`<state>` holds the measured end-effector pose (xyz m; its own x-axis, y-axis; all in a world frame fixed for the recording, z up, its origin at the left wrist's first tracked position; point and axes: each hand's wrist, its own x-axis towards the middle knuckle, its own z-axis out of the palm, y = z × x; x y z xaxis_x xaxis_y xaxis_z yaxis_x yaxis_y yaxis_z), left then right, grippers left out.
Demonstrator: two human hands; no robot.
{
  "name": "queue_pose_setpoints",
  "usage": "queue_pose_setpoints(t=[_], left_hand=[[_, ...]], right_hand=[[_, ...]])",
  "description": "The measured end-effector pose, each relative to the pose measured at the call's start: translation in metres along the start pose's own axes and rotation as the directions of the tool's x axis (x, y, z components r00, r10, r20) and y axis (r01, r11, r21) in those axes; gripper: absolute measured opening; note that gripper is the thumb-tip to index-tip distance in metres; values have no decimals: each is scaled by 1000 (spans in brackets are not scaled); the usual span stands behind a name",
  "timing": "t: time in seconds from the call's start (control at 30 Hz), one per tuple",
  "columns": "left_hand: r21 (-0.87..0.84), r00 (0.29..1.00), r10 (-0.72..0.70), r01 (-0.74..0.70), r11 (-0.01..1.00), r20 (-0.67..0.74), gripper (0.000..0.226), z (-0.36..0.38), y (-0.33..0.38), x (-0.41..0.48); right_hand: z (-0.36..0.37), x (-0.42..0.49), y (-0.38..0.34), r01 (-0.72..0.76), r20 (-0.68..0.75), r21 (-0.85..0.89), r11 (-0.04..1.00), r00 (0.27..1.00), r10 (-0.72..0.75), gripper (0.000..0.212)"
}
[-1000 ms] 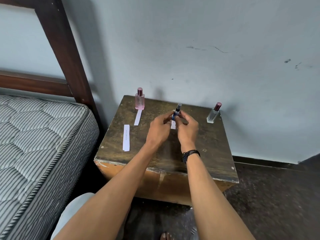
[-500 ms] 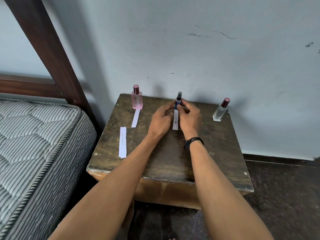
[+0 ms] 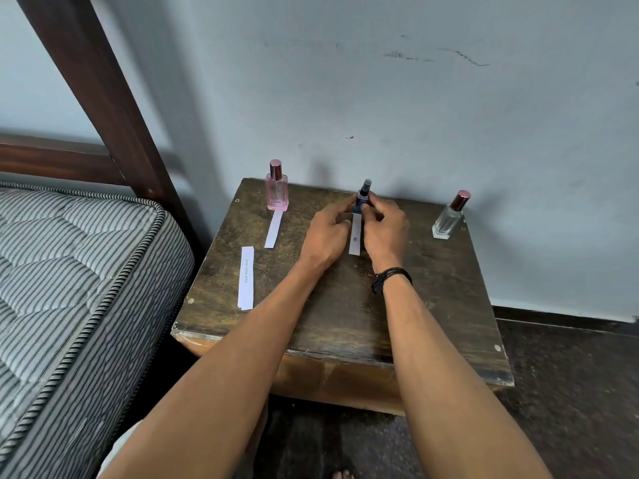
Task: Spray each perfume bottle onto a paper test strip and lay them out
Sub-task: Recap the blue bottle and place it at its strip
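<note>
A small dark blue perfume bottle (image 3: 363,199) stands at the back middle of the wooden table (image 3: 332,323). My left hand (image 3: 326,235) and my right hand (image 3: 385,229) close on it from either side. A white test strip (image 3: 355,238) with a wet spot lies flat in front of the bottle, between my hands. At the back left stands a pink bottle (image 3: 276,191) with its own strip (image 3: 273,229) laid in front. A clear bottle (image 3: 448,219) with a dark red cap stands at the back right, and no strip lies by it.
A small stack of unused paper strips (image 3: 246,278) lies near the table's left edge. A striped mattress (image 3: 69,271) and a dark wooden bed frame (image 3: 103,98) stand close on the left. The wall (image 3: 415,115) runs right behind the bottles.
Both hands carried the blue bottle and its strip back toward the wall and set them down. The strip now lies flat in front of the bottle. The view came closer.
</note>
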<state>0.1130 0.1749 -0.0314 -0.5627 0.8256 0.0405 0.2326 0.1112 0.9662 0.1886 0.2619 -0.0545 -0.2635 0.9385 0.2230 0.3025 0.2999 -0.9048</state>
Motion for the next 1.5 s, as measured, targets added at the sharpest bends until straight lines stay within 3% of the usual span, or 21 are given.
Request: queue_pose_setpoints(t=[0.93,1.3,1.5], left_hand=[[18,1000,1,-1,1000,29,55,-3,13,-10],[27,997,-69,68,997,35,68,-2,16,-12],[29,997,-69,68,997,32,61,-2,14,-10]], right_hand=[[5,1,4,38,-17,-91,995,999,-40,30],[9,2,6,12,-20,-77,997,1000,-14,30],[9,2,5,12,-18,-95,995,1000,-14,29]])
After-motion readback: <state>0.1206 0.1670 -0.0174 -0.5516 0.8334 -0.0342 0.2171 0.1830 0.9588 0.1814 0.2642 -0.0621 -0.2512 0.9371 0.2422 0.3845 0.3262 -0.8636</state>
